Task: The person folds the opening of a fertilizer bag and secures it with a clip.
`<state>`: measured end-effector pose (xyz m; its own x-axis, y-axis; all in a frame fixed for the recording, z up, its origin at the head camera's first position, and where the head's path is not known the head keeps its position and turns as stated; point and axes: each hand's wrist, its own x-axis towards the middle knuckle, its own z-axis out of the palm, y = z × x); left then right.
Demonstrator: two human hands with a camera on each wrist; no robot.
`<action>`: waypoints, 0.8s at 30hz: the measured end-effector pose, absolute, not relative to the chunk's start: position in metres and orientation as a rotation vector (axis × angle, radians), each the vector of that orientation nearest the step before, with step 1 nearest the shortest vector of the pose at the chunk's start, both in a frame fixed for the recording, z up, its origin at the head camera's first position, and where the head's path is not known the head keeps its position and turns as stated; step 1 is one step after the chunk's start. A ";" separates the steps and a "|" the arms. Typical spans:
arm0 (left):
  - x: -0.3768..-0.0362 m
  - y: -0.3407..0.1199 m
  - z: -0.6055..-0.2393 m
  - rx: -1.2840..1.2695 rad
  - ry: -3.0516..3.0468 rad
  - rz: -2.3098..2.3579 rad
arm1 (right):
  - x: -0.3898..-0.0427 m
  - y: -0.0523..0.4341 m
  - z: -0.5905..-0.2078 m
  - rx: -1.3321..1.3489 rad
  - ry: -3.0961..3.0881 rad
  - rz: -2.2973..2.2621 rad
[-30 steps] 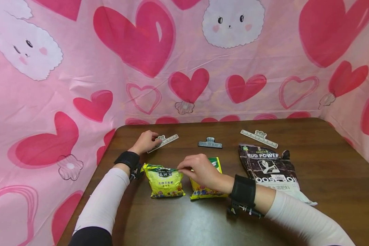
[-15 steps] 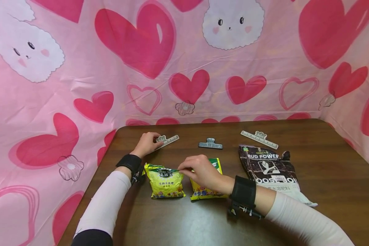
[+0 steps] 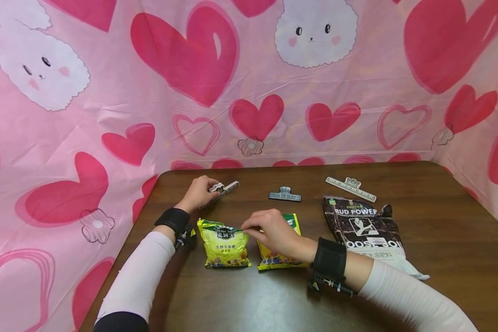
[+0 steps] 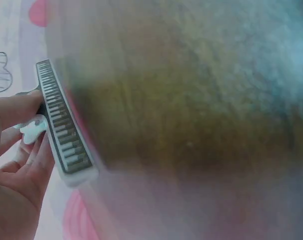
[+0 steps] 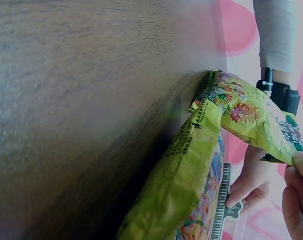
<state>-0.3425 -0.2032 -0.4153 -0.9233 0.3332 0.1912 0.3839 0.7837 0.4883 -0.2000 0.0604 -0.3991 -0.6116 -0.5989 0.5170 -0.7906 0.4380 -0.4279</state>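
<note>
My left hand point(image 3: 199, 192) pinches the grip of a white clip point(image 3: 231, 186) with a piano-key pattern, at the back left of the table. In the left wrist view, thumb and fingers hold that clip point(image 4: 64, 125) by its two handles, its long toothed bar tilted. My right hand point(image 3: 275, 230) pinches the top right corner of a yellow fertilizer bag point(image 3: 225, 249), which stands in front of the left arm's wrist. Partly hidden behind the right hand is a second yellow bag point(image 3: 269, 261). The right wrist view shows the pinched bag point(image 5: 246, 112) beside the other bag point(image 5: 169, 195).
A blue-grey clip point(image 3: 285, 195) lies at the middle back, and another white clip point(image 3: 351, 188) lies at the back right. Below it is a black "BUD POWER" bag point(image 3: 363, 226). The wooden table point(image 3: 240, 304) meets a pink heart-patterned cloth point(image 3: 149, 92) behind.
My left hand has tightened on the white clip, which has tilted so its face looks darker. The right hand keeps its pinch on the yellow bag, which stands nearly still.
</note>
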 end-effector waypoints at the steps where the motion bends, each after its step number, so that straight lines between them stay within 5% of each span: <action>1: -0.342 -0.204 -0.414 -0.587 -2.870 -0.811 | -0.200 0.060 -0.399 1.198 -2.404 0.947; 24: -0.304 -0.227 -0.350 -0.746 -2.797 -0.867 | -0.204 0.060 -0.400 1.194 -2.389 0.970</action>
<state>-0.3044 -0.2273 -0.3501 -0.8713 0.4211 0.2521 0.4898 0.7146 0.4995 -0.2040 0.0601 -0.4004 -0.6102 -0.5899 0.5289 -0.7916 0.4273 -0.4368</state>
